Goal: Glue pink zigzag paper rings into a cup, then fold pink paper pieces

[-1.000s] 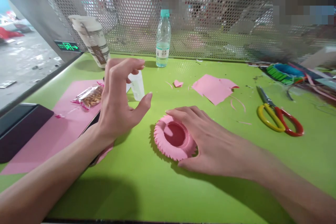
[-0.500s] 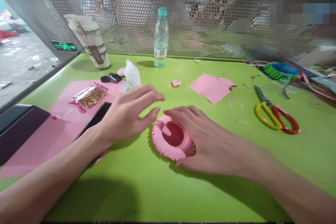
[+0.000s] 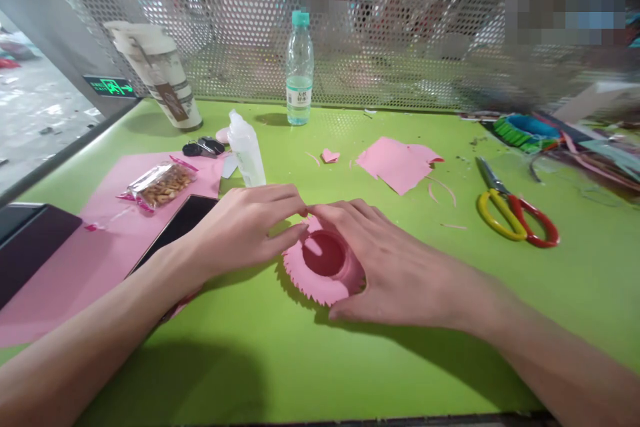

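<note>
A pink paper ring with a fringed, saw-toothed edge [image 3: 320, 267] lies on the green table [image 3: 280, 360]. My right hand [image 3: 395, 267] is curved round its right side, fingers on the rim and thumb at the near edge. My left hand [image 3: 245, 227] has its fingertips and thumb at the ring's far left rim, meeting the right fingers there. A small clear glue bottle [image 3: 246, 150] stands just behind my left hand.
A pink sheet [image 3: 75, 260] with a snack packet [image 3: 157, 185] and a dark phone [image 3: 175, 227] lies at the left. A water bottle [image 3: 299, 70] and a paper cup [image 3: 160, 77] stand by the mesh wall. Pink scraps [image 3: 395, 163] and scissors [image 3: 515, 213] lie to the right.
My left hand let go of the glue bottle, which now stands on the table, and came down to the ring's left rim. My right hand stayed on the ring.
</note>
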A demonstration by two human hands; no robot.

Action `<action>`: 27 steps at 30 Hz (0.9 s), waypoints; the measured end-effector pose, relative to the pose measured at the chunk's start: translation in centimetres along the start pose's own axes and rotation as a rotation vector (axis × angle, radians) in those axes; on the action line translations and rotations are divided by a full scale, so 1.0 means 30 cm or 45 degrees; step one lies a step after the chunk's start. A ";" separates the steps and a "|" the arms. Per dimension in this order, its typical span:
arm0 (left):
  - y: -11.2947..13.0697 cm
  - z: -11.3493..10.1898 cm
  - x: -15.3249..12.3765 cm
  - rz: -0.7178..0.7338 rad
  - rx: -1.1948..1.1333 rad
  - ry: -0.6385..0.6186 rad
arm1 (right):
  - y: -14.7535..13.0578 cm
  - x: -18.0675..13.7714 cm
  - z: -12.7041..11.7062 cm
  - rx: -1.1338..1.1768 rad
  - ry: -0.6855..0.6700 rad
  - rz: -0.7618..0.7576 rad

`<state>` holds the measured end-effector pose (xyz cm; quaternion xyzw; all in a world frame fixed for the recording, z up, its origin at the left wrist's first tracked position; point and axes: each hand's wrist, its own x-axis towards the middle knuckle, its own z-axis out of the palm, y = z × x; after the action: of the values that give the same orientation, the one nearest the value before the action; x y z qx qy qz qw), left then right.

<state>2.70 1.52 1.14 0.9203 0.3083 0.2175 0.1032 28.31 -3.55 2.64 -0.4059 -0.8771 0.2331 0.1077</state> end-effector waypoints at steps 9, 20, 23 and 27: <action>0.019 -0.022 0.005 0.098 -0.047 -0.211 | 0.006 -0.003 -0.001 0.001 0.029 -0.033; 0.074 -0.035 0.014 0.015 0.092 -0.281 | 0.002 -0.002 -0.007 0.018 -0.005 0.007; 0.087 -0.038 0.017 0.014 0.118 -0.247 | 0.004 -0.003 -0.008 0.013 -0.003 -0.004; 0.078 -0.041 0.017 -0.012 0.082 -0.312 | 0.027 -0.006 -0.025 0.034 -0.002 -0.013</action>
<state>3.72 0.04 3.14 0.9413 0.3046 0.0930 0.1117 29.26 -2.98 2.88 -0.3997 -0.8760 0.2447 0.1137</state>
